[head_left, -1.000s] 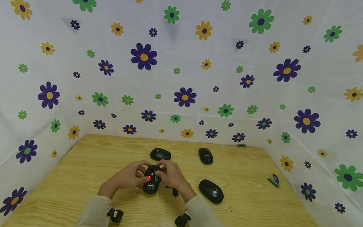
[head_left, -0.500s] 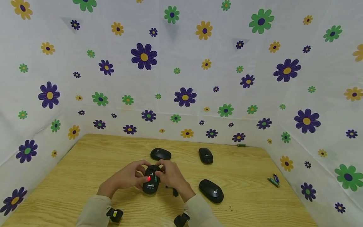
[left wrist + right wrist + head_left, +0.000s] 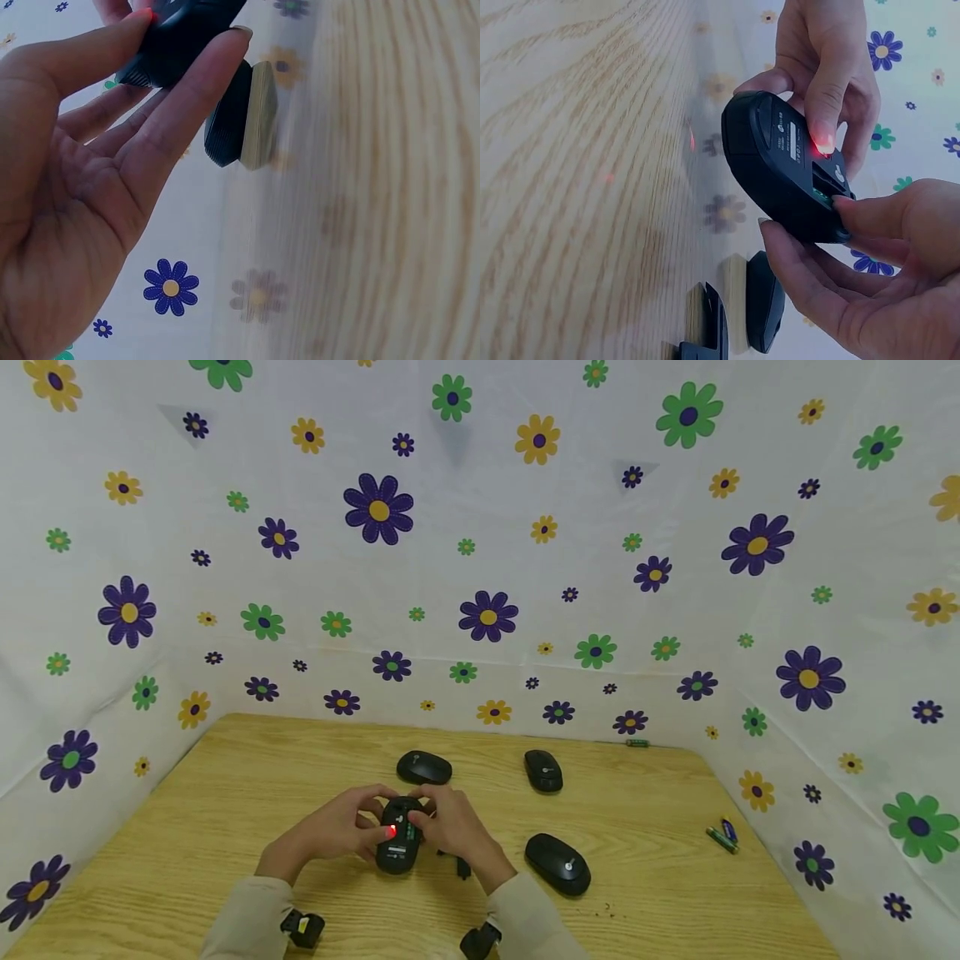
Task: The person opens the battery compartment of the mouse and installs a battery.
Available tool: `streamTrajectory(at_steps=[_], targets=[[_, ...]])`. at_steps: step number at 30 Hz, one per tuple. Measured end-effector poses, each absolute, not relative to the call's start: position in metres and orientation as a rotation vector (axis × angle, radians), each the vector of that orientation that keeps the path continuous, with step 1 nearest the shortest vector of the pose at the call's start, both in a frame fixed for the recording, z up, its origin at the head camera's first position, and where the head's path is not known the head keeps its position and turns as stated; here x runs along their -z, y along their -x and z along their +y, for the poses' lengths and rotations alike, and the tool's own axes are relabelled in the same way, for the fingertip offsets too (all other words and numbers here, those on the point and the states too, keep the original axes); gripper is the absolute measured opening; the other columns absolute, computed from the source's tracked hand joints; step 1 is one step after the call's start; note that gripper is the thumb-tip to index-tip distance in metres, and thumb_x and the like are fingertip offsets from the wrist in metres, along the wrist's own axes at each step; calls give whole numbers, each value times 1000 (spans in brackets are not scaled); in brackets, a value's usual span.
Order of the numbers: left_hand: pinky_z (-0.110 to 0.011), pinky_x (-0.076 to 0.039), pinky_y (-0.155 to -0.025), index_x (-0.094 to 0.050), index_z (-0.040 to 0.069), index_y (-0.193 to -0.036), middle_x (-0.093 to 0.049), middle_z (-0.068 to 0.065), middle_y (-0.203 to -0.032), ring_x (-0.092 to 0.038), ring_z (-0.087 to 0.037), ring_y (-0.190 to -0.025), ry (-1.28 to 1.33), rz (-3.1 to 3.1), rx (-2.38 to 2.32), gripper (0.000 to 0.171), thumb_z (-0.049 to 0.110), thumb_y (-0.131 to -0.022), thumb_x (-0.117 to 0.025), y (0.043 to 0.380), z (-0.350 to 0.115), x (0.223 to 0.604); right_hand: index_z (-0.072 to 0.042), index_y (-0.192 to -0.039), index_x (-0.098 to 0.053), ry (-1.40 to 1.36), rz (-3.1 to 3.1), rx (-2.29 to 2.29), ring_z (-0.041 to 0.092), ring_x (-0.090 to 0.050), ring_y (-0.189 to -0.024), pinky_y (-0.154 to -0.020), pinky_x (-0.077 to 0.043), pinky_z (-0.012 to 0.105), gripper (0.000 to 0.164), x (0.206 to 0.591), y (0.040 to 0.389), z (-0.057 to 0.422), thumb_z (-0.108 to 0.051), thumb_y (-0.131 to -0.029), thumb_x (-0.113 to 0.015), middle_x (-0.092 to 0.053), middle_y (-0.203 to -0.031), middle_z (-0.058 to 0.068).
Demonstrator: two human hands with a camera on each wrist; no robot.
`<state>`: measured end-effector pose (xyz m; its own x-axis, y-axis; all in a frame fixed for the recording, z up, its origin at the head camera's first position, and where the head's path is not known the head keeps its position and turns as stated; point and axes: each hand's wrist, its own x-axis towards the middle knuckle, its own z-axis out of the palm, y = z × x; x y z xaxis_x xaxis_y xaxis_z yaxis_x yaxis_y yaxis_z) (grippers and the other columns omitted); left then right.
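Observation:
Both hands hold a black computer mouse over the table, its underside turned up. My left hand grips its left side, with the thumb on the underside, where a red light glows at the thumb tip. On the other side my right hand grips the mouse near its far end, fingers curled round the edge. In the right wrist view, the right thumb presses at the open battery slot, where a green battery shows partly. A loose black battery cover lies on the table below the right hand.
Three more black mice stand around the hands: one at the back, one back right and one nearer on the right. Two batteries lie at the right edge, another battery at the back. Flowered cloth encloses the table.

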<state>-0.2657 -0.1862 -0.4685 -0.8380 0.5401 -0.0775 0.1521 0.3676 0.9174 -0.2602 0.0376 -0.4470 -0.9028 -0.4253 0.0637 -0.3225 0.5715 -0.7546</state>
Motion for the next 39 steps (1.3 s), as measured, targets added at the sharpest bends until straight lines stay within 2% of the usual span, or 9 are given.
streamTrajectory(at_steps=[3,12,23,31,35,39], targets=[[-42,-67,-69,-46,5,-146,-63,-19,-114,-76,-27,-93,-599,2272,-1475,54,12,-98,-71,265,-187,468,-4,-125,-69,632,2637,1281,25,-74,-74,-54,-60,24,25,447,260,36,-9,-100,-67,-74,-99,20],[-43,-67,-67,-47,5,-143,-60,-21,-117,-76,-26,-87,-587,2267,-1484,52,14,-98,-71,266,-187,470,-7,-128,-67,607,2682,1198,23,-72,-86,-60,-56,27,36,447,259,35,-8,-93,-77,-74,-107,18],[-42,-67,-65,-50,2,-142,-63,-17,-104,-75,-24,-83,-592,2257,-1422,52,11,-97,-72,268,-187,475,-5,-128,-69,591,2658,1157,13,-68,-78,-59,-53,23,37,453,259,36,-10,-93,-77,-74,-110,17],[-41,-67,-65,-51,1,-144,-62,-17,-104,-73,-22,-78,-580,2248,-1395,52,9,-97,-71,267,-186,477,-3,-134,-66,556,2618,1127,11,-66,-75,-59,-54,23,42,458,260,35,-10,-94,-76,-74,-110,17],[-40,-67,-65,-52,1,-144,-61,-16,-104,-73,-22,-81,-582,2259,-1364,52,11,-97,-71,267,-185,477,-5,-137,-65,534,2600,1130,10,-66,-72,-58,-53,23,44,461,259,35,-10,-94,-75,-73,-111,16],[-39,-67,-66,-53,2,-145,-61,-15,-105,-73,-21,-85,-553,2261,-1345,52,11,-97,-71,267,-184,476,-5,-135,-66,547,2620,1119,12,-67,-76,-61,-55,24,43,464,260,34,-9,-93,-76,-74,-109,17]])
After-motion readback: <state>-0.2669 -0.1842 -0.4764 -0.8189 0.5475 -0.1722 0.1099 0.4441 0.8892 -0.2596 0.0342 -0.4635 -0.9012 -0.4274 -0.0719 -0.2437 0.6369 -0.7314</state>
